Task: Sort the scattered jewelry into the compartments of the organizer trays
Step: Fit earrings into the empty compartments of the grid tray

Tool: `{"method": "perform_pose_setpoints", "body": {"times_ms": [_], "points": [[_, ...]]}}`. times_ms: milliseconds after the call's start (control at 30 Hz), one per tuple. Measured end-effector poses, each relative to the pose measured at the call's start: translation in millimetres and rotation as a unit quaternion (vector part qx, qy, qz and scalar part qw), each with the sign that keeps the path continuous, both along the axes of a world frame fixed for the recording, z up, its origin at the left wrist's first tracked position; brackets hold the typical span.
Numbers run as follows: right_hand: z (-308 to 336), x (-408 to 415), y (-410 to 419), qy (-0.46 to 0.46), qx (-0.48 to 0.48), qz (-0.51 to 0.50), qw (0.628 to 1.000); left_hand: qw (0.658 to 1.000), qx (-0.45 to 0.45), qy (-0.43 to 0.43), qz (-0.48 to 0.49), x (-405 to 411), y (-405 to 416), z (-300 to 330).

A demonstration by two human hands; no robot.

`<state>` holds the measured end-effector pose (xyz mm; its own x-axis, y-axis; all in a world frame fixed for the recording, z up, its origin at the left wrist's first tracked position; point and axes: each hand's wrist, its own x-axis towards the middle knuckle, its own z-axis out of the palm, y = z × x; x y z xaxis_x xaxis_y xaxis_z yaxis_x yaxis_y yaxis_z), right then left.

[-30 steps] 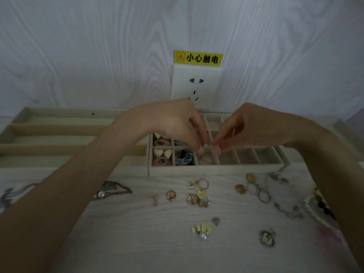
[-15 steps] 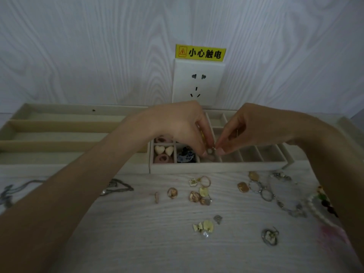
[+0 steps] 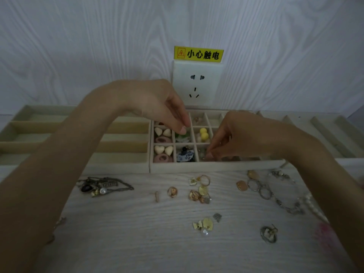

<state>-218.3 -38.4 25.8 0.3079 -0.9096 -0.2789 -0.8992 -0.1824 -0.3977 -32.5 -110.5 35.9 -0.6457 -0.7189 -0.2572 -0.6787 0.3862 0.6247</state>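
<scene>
Dim, greyish light over a pale wood-grain bench [image 3: 137,243]. At 12 o'clock, a grid organizer tray [image 3: 216,166] against the wall; at 9 o'clock a long-slot tray [image 3: 122,138], at 3 o'clock a ridged tray [image 3: 323,131], cut off by the frame edge.

Left hand [image 3: 157,107] above the grid tray's back rows, fingers drooping and close together, tips near a green piece [image 3: 182,137]; no clear sign of anything held, contact impossible to judge. Right hand [image 3: 236,138] lowered into the front row at about 1 o'clock from centre, thumb and forefinger pressed together on something tiny and pale; item too small and blurred to name. Compartments behind that hand hidden.

Readable in the tray: 2 pairs of cream hearts [image 3: 163,150] over pink rings, a blue-and-white piece [image 3: 186,155], yellow beads [image 3: 203,133].

Loose on the bench: tangled chain necklaces [image 3: 102,187] at 9 o'clock, gold rings and charms [image 3: 199,189] at centre, a link bracelet [image 3: 275,194] at 3 o'clock partly under the right forearm, a silver brooch [image 3: 268,234] at 4 o'clock, pale yellow earrings [image 3: 204,225] at 5 o'clock. Pearl strand [image 3: 307,201] mostly hidden by the arm.

On the wall, a socket [image 3: 198,83] under a yellow warning label [image 3: 199,54].
</scene>
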Motion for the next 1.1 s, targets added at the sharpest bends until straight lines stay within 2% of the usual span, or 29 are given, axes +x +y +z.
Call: {"method": "perform_pose_setpoints", "body": {"times_ms": [100,267,500,733,1100], "points": [[0.9,-0.2,0.4,0.015,-0.032,0.012,0.999,1.0,-0.004,-0.013,0.001,-1.5,2.0,1.1],[21.8,-11.8,-6.1,-0.034,-0.112,0.079,0.99,1.0,-0.017,-0.023,0.001,-4.6,4.9,1.7],[9.0,11.7,-9.0,0.087,-0.167,0.166,0.968,0.998,-0.032,-0.049,-0.002,-2.2,4.8,4.9],[12.4,21.8,-9.8,0.187,-0.166,0.251,0.935,0.995,-0.033,-0.093,-0.01,-11.0,6.9,-4.7],[3.9,1.8,-9.1,0.142,-0.217,0.241,0.935,0.994,-0.024,-0.11,0.002,-11.7,6.2,-7.6]]}}
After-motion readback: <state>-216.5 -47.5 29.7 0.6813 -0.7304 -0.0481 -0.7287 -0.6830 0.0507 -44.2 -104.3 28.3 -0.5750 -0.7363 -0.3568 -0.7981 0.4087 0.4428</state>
